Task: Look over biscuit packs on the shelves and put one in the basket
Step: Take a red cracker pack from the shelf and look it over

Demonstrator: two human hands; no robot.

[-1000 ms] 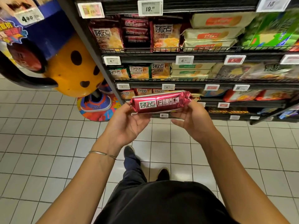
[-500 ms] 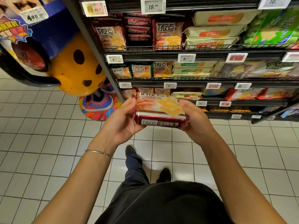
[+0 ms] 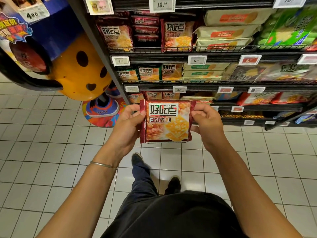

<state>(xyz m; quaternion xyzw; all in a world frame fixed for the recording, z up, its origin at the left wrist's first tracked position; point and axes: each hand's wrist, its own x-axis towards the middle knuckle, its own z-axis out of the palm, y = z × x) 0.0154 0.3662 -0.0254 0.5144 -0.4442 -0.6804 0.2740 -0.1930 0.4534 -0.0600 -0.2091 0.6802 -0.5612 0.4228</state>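
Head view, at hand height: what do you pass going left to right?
colourful display base → left hand → red biscuit pack, held at its side edges by both hands → right hand → white price tag on a low shelf rail

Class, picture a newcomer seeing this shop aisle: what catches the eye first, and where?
The red biscuit pack sits dead centre, held at its sides by the left-hand grip and right-hand grip. Next comes the orange spotted figure, upper left, beside the stocked black shelves.
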